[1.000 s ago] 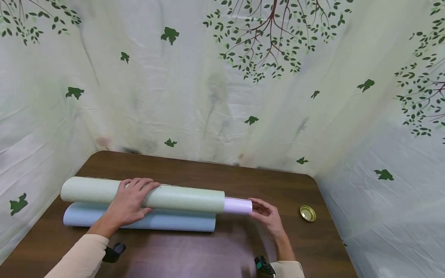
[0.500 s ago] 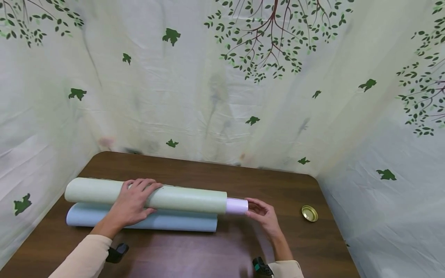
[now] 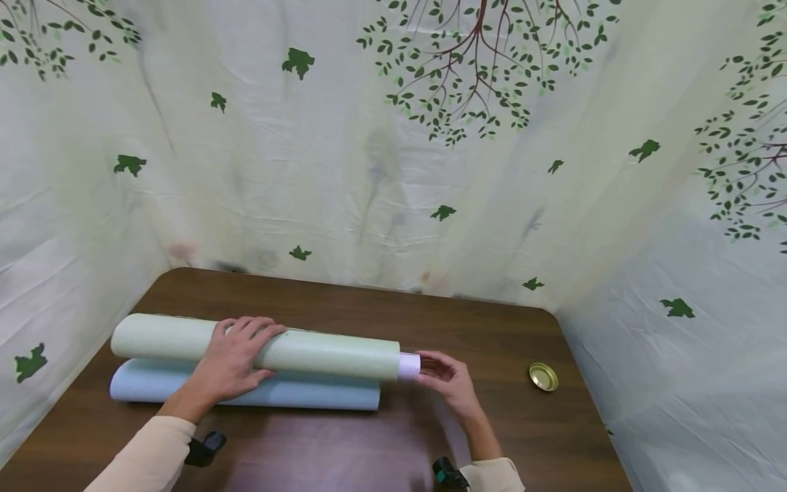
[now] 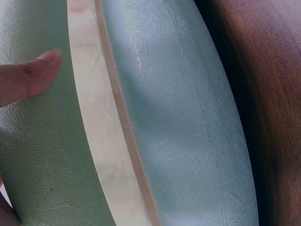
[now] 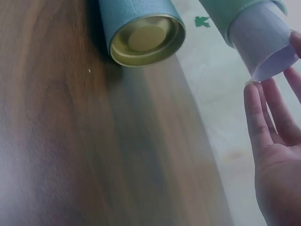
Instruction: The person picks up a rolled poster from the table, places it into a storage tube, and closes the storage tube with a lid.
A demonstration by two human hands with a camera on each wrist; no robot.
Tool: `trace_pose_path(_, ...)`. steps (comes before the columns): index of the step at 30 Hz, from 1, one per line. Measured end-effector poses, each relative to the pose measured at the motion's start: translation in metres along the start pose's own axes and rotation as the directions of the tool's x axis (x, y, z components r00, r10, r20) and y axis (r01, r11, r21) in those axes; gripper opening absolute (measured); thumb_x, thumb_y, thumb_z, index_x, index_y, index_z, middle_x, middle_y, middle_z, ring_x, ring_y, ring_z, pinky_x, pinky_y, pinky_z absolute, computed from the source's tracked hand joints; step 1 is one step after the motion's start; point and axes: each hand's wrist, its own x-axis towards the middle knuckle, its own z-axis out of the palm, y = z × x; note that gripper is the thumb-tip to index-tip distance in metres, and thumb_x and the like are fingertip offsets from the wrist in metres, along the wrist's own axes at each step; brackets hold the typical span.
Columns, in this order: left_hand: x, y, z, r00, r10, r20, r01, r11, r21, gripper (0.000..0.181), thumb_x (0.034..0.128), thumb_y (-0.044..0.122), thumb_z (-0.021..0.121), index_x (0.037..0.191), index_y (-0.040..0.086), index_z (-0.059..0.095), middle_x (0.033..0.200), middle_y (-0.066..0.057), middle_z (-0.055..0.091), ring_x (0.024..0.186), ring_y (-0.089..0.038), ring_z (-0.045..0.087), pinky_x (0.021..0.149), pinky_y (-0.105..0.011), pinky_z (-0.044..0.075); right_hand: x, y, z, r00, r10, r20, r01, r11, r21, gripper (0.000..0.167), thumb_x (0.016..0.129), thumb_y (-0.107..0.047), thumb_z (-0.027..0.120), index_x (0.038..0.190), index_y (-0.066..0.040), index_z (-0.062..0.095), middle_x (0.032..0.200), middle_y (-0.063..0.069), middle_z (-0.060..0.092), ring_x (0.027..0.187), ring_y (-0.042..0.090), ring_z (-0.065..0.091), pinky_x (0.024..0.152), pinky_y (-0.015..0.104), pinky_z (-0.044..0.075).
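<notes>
A person in pale sleeves reaches over a brown worktop. Nearest lies a blue tube, running left to right, its right end closed in gold metal. Well to its right is a round gold lid. Just beyond the blue tube, the left hand grips a green tube near its middle. A hollow lilac roll juts slightly from the green tube's right end; the right hand touches its rim with nearly straight fingers. Behind hangs leaf-patterned cloth.
</notes>
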Motion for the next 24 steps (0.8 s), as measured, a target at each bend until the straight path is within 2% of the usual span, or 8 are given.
trace_pose_path(11, 0.001, 0.001, 0.004, 1.0, 0.021, -0.021, -0.021, 1.0, -0.019, 0.072, 0.0562, 0.025, 0.091, 0.12, 0.013, 0.06, 0.115, -0.01, 0.058, 0.104, -0.033, 0.052, 0.086, -0.061, 0.034, 0.001, 0.0, 0.014, 0.999, -0.026, 0.019, 0.025, 0.999, 0.02, 0.041, 0.082, 0.009, 0.069, 0.119, 0.02, 0.053, 0.115, 0.015, 0.064, 0.102, 0.02, 0.064, 0.086, 0.029, 0.052)
trace_pose_path(19, 0.001, 0.003, 0.003, 1.0, 0.023, -0.018, -0.024, 0.999, -0.023, 0.072, 0.0568, 0.026, 0.091, 0.12, 0.013, 0.06, 0.115, -0.011, 0.058, 0.105, -0.034, 0.052, 0.086, -0.061, 0.034, 0.007, -0.002, 0.026, 0.999, 0.034, -0.014, -0.033, 0.999, 0.019, 0.044, 0.08, 0.007, 0.072, 0.119, 0.019, 0.055, 0.111, 0.011, 0.066, 0.1, 0.017, 0.065, 0.086, 0.029, 0.052)
trace_pose_path(24, 0.001, 0.003, 0.003, 0.999, 0.027, -0.032, -0.028, 0.999, -0.018, 0.072, 0.0551, 0.025, 0.092, 0.119, 0.013, 0.061, 0.115, -0.011, 0.059, 0.105, -0.034, 0.052, 0.086, -0.062, 0.034, 0.008, -0.004, 0.03, 0.998, 0.055, -0.027, -0.055, 0.998, 0.015, 0.045, 0.08, 0.005, 0.072, 0.12, 0.018, 0.056, 0.113, 0.018, 0.064, 0.1, 0.018, 0.066, 0.085, 0.029, 0.053)
